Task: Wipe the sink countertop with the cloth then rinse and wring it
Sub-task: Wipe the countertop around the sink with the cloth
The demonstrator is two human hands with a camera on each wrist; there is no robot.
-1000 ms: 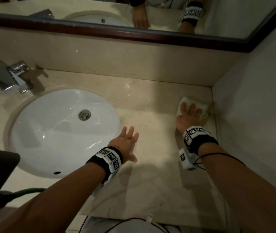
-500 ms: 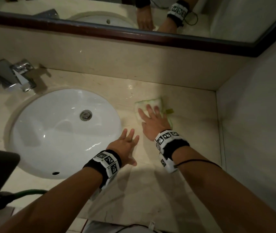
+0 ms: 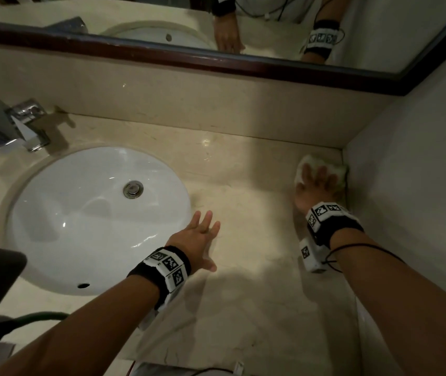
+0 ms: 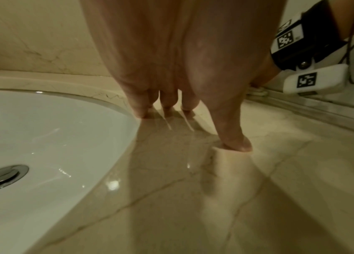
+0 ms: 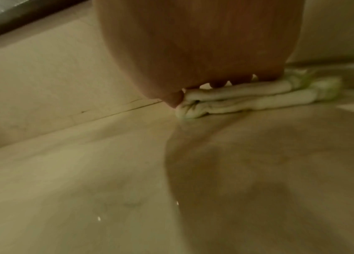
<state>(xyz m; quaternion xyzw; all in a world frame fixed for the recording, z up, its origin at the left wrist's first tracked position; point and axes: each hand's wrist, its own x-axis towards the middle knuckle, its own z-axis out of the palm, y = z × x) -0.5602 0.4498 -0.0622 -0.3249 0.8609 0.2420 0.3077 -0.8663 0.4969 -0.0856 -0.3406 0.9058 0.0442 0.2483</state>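
A folded pale green and white cloth lies on the beige marble countertop in the far right corner, against the side wall. My right hand presses flat on top of it with straight fingers. My left hand rests flat on the counter, fingers spread, just right of the white oval sink. In the left wrist view the fingertips touch the marble beside the sink rim.
A chrome faucet stands at the back left of the sink; a drain plug sits in the basin. A dark-framed mirror runs above the backsplash. The right wall bounds the counter. A green hose lies at front left.
My right hand slid the cloth left to near the sink, then back right into the corner by the wall. The left hand has stayed put on the counter.
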